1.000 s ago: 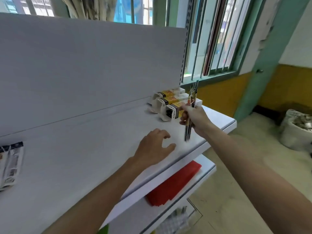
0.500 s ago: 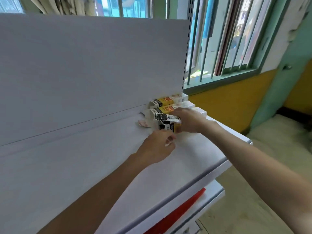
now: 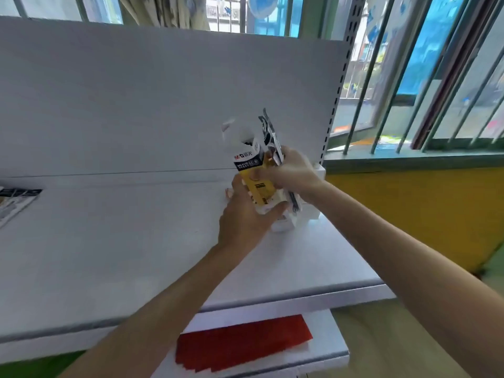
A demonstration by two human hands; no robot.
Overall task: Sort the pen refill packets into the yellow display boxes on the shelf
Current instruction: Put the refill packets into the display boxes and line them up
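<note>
My left hand (image 3: 242,216) grips the lower end of a yellow and white display box (image 3: 253,175) and holds it tilted up above the white shelf (image 3: 136,241). Its open top points up and to the left. My right hand (image 3: 289,173) holds a black and white pen refill packet (image 3: 271,137) against the box's right side, thumb on the yellow face. The packet's lower end sticks out below my wrist. More white display boxes (image 3: 305,214) lie on the shelf behind my hands, mostly hidden.
More refill packets (image 3: 16,200) lie at the shelf's far left edge. A small pink scrap (image 3: 228,192) sits on the shelf behind my left hand. A red sheet (image 3: 242,342) lies on the lower shelf. Barred windows and a yellow wall stand to the right.
My left hand has closed on the front display box and lifted it off the shelf, tilting it upright. My right hand has brought the refill packet up beside the box.
</note>
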